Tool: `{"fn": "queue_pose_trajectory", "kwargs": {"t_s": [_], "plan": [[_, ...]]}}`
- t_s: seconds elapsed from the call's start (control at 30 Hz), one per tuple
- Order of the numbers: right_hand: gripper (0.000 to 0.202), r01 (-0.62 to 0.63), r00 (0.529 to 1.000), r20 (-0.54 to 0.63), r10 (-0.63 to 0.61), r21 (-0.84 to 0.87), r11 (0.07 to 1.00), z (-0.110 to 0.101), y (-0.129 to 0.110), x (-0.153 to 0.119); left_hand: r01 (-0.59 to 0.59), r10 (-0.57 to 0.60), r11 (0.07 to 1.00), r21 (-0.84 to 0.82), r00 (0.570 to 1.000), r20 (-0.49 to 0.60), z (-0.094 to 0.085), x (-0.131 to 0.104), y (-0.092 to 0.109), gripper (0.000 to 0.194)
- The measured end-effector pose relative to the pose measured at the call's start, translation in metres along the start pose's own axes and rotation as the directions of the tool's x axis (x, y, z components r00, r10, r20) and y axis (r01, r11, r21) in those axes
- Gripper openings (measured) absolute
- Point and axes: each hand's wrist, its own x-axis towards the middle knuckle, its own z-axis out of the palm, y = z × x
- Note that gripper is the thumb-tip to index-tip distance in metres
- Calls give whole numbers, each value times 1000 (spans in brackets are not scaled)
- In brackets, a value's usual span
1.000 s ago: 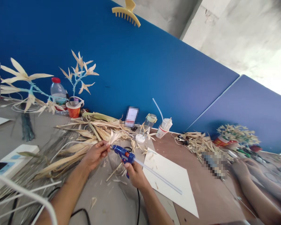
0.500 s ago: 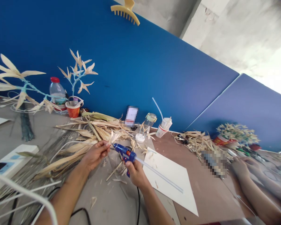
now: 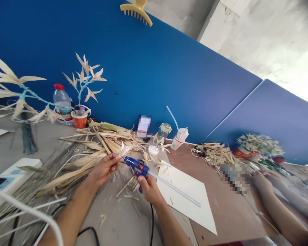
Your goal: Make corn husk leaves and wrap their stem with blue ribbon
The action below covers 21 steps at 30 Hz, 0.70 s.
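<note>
My right hand (image 3: pixel 149 188) is wrapped round the handle of a blue hot glue gun (image 3: pixel 136 166), its nozzle pointing left. A long clear glue stick (image 3: pixel 178 191) sticks out of the gun's back end. My left hand (image 3: pixel 108 165) pinches a small pale corn-husk flower (image 3: pixel 124 150) by its base. The nozzle tip meets the flower's base by my left fingertips; whether they touch I cannot tell. Behind my left hand lies a heap of dry corn husks (image 3: pixel 113 138).
A white sheet (image 3: pixel 190 194) lies right of the gun. Husk-flower branches, a red cup (image 3: pixel 80 120) and a bottle (image 3: pixel 62 102) stand at the back left. A power strip (image 3: pixel 14 181) and white tubes are at the left. Another person's hands (image 3: pixel 265 182) are at the far right.
Both hands, the glue gun and the flower stay almost in place. The view has shifted very slightly.
</note>
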Motion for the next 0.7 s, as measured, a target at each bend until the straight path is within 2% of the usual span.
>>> {"fn": "queue_pose_trajectory", "kwargs": {"t_s": [0.5,0.7], "plan": [[55,-10,1000,28,12,-60,998,1,4,-2,-3,3,1000,-20,1000,3,-3,2,-2,22],[53,17,1000,-17,-17,-21,1000,-2,1,1,11,-11,999,-32,1000,-12,0,0,-1,23]]}}
